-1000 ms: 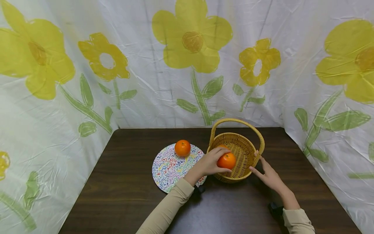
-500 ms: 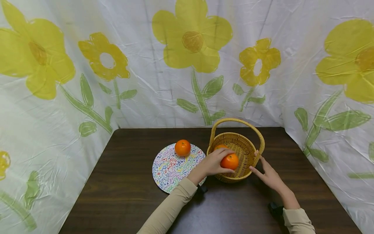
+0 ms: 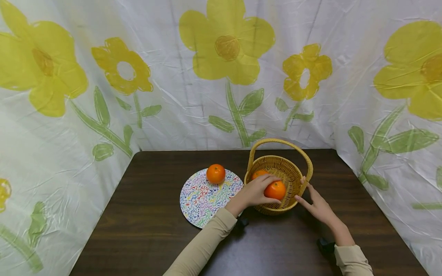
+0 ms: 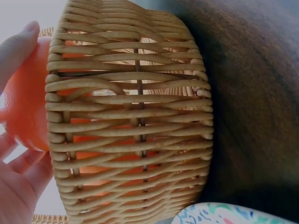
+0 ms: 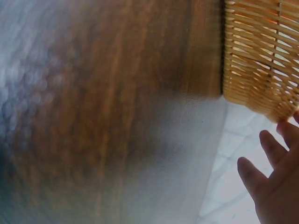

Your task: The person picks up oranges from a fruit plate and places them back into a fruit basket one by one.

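Observation:
My left hand [image 3: 256, 191] holds an orange [image 3: 275, 190] over the front-left part of the wicker basket [image 3: 293, 174], thumb and fingers around the fruit. In the left wrist view that orange [image 4: 29, 95] sits at the basket's rim, and orange colour shows through the weave. A second orange [image 3: 259, 174] lies inside the basket at its left, partly covered by my left hand. My right hand [image 3: 319, 207] touches the basket's right side near the handle base. Its fingers look spread and fairly straight in the right wrist view, tips at the wicker [image 5: 261, 56].
A round plate [image 3: 198, 201] with a colourful squiggle pattern lies left of the basket, bearing another orange [image 3: 215, 174] near its back edge. The basket's tall handle [image 3: 276, 141] arches overhead. Behind the dark wooden table [image 3: 138, 214] hangs a flower-printed white curtain [image 3: 165, 115].
My left hand has shifted slightly right with its orange, further over the basket, uncovering more of the orange inside. My right hand and the basket have stayed in place.

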